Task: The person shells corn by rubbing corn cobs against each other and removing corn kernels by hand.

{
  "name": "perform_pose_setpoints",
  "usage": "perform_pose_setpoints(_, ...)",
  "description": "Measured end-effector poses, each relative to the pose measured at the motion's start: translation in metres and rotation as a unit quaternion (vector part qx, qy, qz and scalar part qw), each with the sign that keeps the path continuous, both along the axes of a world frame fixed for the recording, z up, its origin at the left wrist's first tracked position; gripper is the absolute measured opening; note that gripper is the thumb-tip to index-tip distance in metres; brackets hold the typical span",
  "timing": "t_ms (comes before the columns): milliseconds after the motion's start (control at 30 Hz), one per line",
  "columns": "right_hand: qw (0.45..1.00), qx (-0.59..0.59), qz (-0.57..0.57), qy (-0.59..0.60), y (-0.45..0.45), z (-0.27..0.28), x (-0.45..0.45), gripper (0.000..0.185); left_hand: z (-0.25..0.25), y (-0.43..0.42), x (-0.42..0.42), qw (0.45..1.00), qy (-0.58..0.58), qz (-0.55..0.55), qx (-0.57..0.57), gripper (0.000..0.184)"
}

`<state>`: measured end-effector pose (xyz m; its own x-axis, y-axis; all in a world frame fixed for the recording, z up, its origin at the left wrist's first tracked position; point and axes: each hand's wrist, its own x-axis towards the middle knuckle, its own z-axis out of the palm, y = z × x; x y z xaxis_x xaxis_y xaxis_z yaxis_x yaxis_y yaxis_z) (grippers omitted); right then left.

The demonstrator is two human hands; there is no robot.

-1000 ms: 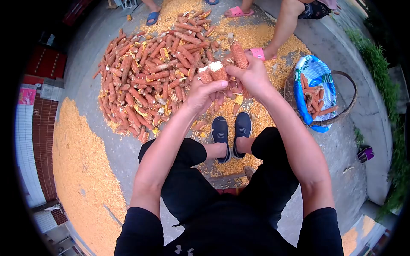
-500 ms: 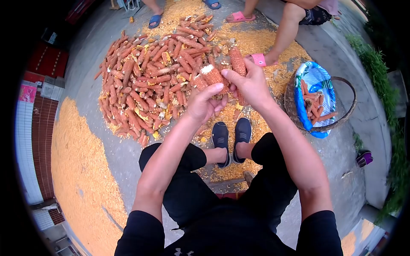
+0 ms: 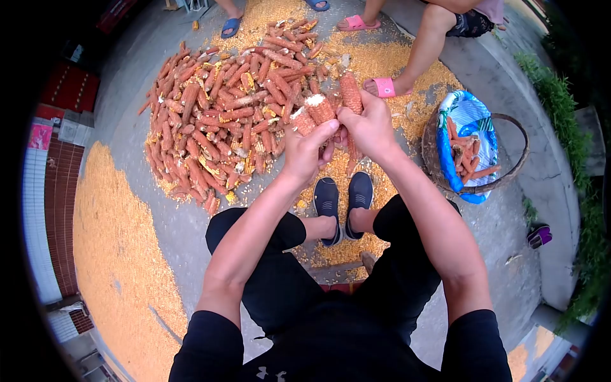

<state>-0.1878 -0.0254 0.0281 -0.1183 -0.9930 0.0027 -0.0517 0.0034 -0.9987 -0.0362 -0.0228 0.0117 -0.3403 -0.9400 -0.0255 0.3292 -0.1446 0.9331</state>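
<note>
Several reddish corn cobs are bunched between my hands above my shoes. My left hand [image 3: 307,153] is closed around the lower side of two cobs with white broken ends, a left cob [image 3: 301,121] and a middle cob [image 3: 319,109]. My right hand [image 3: 370,127] grips the right cob [image 3: 351,93], which stands nearly upright, and its thumb presses near the middle cob. The fingers behind the cobs are partly hidden. Beyond my hands lies a large pile of cobs [image 3: 216,121], some with yellow kernels left on them.
Loose kernels [image 3: 121,254] cover the ground at left and lie around my shoes [image 3: 326,202]. At right stands a basket [image 3: 433,156] with a blue liner and cobs inside. Another person's legs [image 3: 428,48] in pink sandals are at upper right; a foot in a blue sandal [image 3: 231,27] is at the top.
My left hand has closed up around its cobs and moved slightly toward my right hand. The cobs have shifted a little between my hands.
</note>
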Motion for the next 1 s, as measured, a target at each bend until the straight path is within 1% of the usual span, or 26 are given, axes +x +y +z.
perform_pose_setpoints(67, 1.0, 0.006, 0.008, 0.018, 0.002, 0.005, 0.0, 0.015, -0.005, -0.001, 0.001, 1.0, 0.003, -0.003, 0.006, 0.022)
perform_pose_setpoints(167, 0.998, -0.023, -0.019, 0.055, -0.001, -0.007, 0.003, 0.014, -0.001, 0.0, 0.001, 0.998, 0.022, 0.0, 0.063, 0.023)
perform_pose_setpoints(267, 0.997, 0.046, -0.002, -0.057, -0.005, -0.009, 0.001, 0.014, -0.001, -0.006, 0.006, 0.991, 0.018, -0.045, 0.121, 0.037)
perform_pose_setpoints(367, 0.979, 0.073, 0.024, -0.191, -0.011, -0.009, -0.006, 0.013, -0.004, -0.012, 0.012, 0.974, 0.107, -0.1, 0.175, 0.044)
perform_pose_setpoints(400, 0.974, 0.09, 0.011, -0.208, -0.008, -0.001, -0.005, 0.013, -0.005, -0.013, 0.014, 0.971, 0.115, -0.104, 0.18, 0.044)
perform_pose_setpoints(500, 0.974, 0.091, 0.007, -0.206, -0.006, 0.009, 0.0, 0.014, -0.006, -0.014, 0.015, 0.967, 0.128, -0.105, 0.195, 0.046)
perform_pose_setpoints(567, 0.982, 0.067, 0.008, -0.177, -0.007, 0.004, 0.0, 0.014, -0.005, -0.013, 0.014, 0.968, 0.124, -0.089, 0.202, 0.047)
perform_pose_setpoints(667, 0.986, 0.053, -0.006, -0.155, -0.008, 0.0, -0.001, 0.015, -0.004, -0.016, 0.018, 0.954, 0.16, -0.104, 0.232, 0.049)
perform_pose_setpoints(767, 0.986, 0.072, -0.028, -0.147, -0.009, 0.004, -0.003, 0.015, -0.006, -0.018, 0.019, 0.935, 0.209, -0.137, 0.254, 0.049)
perform_pose_setpoints(867, 0.986, 0.092, -0.049, -0.127, -0.009, 0.006, -0.008, 0.014, -0.012, -0.017, 0.017, 0.936, 0.233, -0.111, 0.24, 0.049)
perform_pose_setpoints(967, 0.985, 0.102, -0.044, -0.133, -0.005, 0.003, -0.014, 0.016, -0.02, -0.024, 0.024, 0.927, 0.251, -0.146, 0.239, 0.041)
perform_pose_setpoints(1000, 0.984, 0.102, -0.038, -0.138, -0.005, 0.005, -0.016, 0.018, -0.017, -0.023, 0.022, 0.936, 0.23, -0.129, 0.235, 0.038)
